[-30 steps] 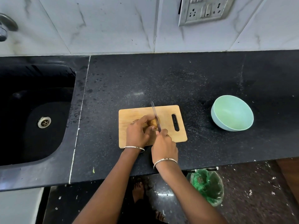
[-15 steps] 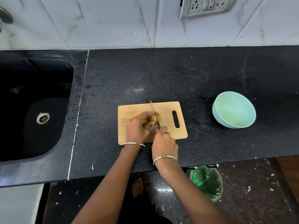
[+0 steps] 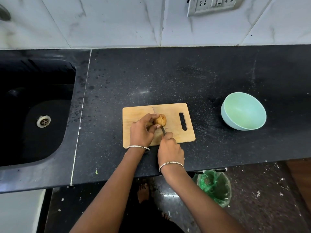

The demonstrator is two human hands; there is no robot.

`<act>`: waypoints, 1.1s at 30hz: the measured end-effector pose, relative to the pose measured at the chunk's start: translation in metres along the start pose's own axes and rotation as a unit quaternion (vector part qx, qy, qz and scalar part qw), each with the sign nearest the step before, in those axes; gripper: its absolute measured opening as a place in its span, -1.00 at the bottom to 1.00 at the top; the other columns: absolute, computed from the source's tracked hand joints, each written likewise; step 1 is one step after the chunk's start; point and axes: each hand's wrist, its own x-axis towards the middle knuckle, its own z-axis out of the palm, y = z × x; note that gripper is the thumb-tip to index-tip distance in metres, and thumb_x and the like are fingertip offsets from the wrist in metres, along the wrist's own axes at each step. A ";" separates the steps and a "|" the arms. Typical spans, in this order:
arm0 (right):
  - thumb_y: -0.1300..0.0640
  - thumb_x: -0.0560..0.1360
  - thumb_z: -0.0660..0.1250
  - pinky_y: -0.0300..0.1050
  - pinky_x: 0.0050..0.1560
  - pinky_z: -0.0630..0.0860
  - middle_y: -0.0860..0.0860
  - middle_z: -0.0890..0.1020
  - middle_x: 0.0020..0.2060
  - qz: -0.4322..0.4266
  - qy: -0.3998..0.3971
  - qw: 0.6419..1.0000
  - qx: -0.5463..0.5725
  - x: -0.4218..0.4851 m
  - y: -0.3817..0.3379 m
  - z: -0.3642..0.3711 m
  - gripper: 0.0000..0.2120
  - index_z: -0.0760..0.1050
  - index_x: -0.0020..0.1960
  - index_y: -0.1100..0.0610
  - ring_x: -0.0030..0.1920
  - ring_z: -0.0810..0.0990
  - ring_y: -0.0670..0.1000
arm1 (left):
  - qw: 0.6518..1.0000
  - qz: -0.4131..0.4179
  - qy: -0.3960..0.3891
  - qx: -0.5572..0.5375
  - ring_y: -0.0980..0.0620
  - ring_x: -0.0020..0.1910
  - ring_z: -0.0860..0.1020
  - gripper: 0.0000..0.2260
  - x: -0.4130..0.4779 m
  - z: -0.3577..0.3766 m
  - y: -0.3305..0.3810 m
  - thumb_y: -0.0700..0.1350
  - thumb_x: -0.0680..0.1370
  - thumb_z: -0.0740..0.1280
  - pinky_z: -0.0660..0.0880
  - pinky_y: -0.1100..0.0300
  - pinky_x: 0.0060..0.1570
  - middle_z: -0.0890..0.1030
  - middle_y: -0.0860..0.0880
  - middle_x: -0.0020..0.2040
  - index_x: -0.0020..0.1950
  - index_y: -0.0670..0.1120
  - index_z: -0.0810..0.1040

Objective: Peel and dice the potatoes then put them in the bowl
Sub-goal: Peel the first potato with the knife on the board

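Observation:
A brown, unpeeled potato (image 3: 160, 120) lies on the wooden cutting board (image 3: 175, 133) in the middle of the black counter. My left hand (image 3: 142, 131) holds the potato between curled fingers and thumb from its left side. My right hand (image 3: 170, 148) grips the handle of a knife (image 3: 162, 130), whose blade is sunk into the potato with the tip showing beyond it. The handle is hidden inside my fist. A pale green bowl (image 3: 243, 111) stands tilted on the counter to the right of the board, with nothing visible inside it.
A black sink (image 3: 33, 111) with a metal drain fills the left. A bin lined with a green bag (image 3: 214, 187) stands on the floor below the counter edge. White tiled wall and a socket plate (image 3: 214, 5) lie behind.
The knife blade has gone down from above the potato into it. My left hand has opened its hold slightly, so more of the potato shows.

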 end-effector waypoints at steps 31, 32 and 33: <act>-0.09 0.54 0.28 -0.01 -0.23 0.42 0.04 0.60 -0.23 -0.019 -0.008 0.983 0.182 0.004 0.050 -0.072 -0.78 0.44 -0.09 0.06 -0.19 0.54 0.19 | 0.997 -0.023 -0.063 -0.044 0.16 0.06 0.52 -0.54 0.002 -0.011 -0.002 -0.10 0.34 0.58 0.42 0.47 -0.13 0.56 0.11 0.07 0.10 0.03 0.41; -0.06 0.51 0.33 -0.04 -0.23 0.41 0.02 0.59 -0.24 -0.014 0.009 0.977 0.212 0.018 0.044 -0.066 -0.80 0.47 -0.08 0.08 -0.21 0.54 0.16 | 0.997 -0.024 -0.060 -0.047 0.15 0.06 0.53 -0.53 0.002 -0.010 -0.002 -0.12 0.34 0.58 0.42 0.47 -0.15 0.56 0.10 0.07 0.10 0.03 0.40; -0.03 0.49 0.36 -0.05 -0.23 0.39 0.01 0.58 -0.26 -0.010 0.019 0.970 0.242 0.033 0.039 -0.060 -0.80 0.49 -0.08 0.10 -0.21 0.53 0.14 | 0.997 -0.027 -0.057 -0.051 0.15 0.06 0.53 -0.52 0.002 -0.010 -0.002 -0.13 0.33 0.58 0.42 0.47 -0.16 0.57 0.09 0.07 0.11 0.02 0.41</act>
